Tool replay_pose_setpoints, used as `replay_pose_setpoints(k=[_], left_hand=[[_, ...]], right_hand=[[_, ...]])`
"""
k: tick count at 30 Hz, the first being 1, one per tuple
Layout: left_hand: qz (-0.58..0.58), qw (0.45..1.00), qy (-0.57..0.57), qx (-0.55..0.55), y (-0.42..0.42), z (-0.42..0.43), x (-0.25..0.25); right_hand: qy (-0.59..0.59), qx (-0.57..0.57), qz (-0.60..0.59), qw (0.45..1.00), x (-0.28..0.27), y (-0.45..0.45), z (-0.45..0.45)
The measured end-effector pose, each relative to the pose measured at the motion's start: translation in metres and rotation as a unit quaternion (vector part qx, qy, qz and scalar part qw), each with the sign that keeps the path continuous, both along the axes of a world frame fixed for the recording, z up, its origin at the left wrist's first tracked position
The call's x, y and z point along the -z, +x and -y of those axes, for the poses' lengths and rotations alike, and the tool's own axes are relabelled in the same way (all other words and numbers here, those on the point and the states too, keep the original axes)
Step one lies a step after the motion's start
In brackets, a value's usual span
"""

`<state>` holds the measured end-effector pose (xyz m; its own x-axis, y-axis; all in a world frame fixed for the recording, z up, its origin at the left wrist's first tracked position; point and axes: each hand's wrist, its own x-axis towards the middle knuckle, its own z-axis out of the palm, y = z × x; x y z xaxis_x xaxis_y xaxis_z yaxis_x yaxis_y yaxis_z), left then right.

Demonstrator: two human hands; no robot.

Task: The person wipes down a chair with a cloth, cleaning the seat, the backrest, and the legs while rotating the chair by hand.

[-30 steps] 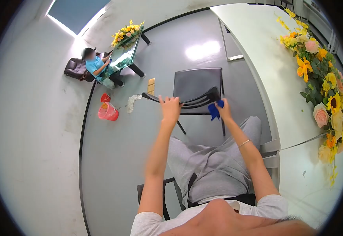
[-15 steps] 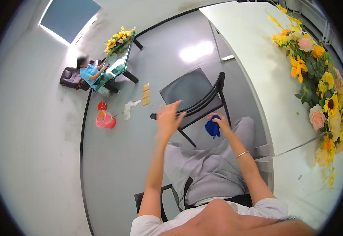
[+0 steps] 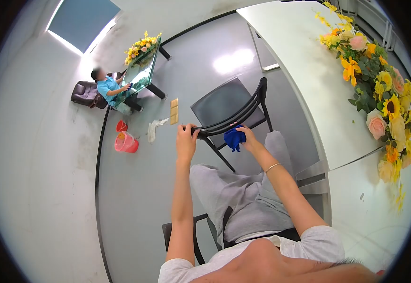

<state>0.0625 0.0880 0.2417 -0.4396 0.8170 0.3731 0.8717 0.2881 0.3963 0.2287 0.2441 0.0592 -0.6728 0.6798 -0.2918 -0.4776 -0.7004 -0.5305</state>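
Note:
In front of me stands a black chair [image 3: 226, 101], its curved backrest towards me. My left hand [image 3: 186, 137] is closed around the left end of that backrest. A crumpled blue cloth [image 3: 234, 138] hangs from my right hand [image 3: 248, 137], whose fingers are wrapped on it against the backrest, right of its middle. Part of the right hand's grip is hidden behind the cloth. My knees are close behind the chair.
A white table [image 3: 304, 85] with a long flower arrangement [image 3: 384, 104] runs along my right. At the far left, a person [image 3: 109, 87] sits at a glass table [image 3: 142, 70]. Red buckets [image 3: 127, 143], a white rag [image 3: 154, 128] and tan squares [image 3: 174, 111] lie on the floor.
My left hand has come down onto the chair's backrest and closed on it. My right hand has moved left with the blue cloth, up to the backrest.

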Motion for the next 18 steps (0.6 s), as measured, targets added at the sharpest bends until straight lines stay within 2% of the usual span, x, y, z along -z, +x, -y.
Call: replay_pose_setpoints(k=[3, 6, 8, 11, 15, 18], left_hand=[[-0.029, 0.999, -0.025, -0.019, 0.007, 0.007, -0.002], [-0.044, 0.999, -0.005, 0.021, 0.014, 0.014, -0.006], [-0.027, 0.995, 0.02, 0.091, 0.014, 0.013, -0.003], [0.03, 0.992, 0.063, 0.106, 0.036, 0.009, -0.006], [0.078, 0.989, 0.082, 0.098, 0.043, 0.001, -0.016], [0.129, 0.974, 0.139, 0.122, 0.032, -0.007, -0.027]], right_hand=[[0.002, -0.021, -0.012, 1.0, -0.011, 0.008, 0.0], [0.008, -0.06, 0.012, 0.998, -0.009, 0.021, -0.004], [0.028, -0.079, 0.02, 0.996, -0.008, 0.031, -0.007], [0.03, -0.083, 0.059, 0.994, 0.008, 0.04, -0.022], [0.066, -0.029, 0.126, 0.989, -0.013, 0.056, -0.026], [0.093, -0.018, 0.131, 0.987, -0.058, 0.072, -0.011]])
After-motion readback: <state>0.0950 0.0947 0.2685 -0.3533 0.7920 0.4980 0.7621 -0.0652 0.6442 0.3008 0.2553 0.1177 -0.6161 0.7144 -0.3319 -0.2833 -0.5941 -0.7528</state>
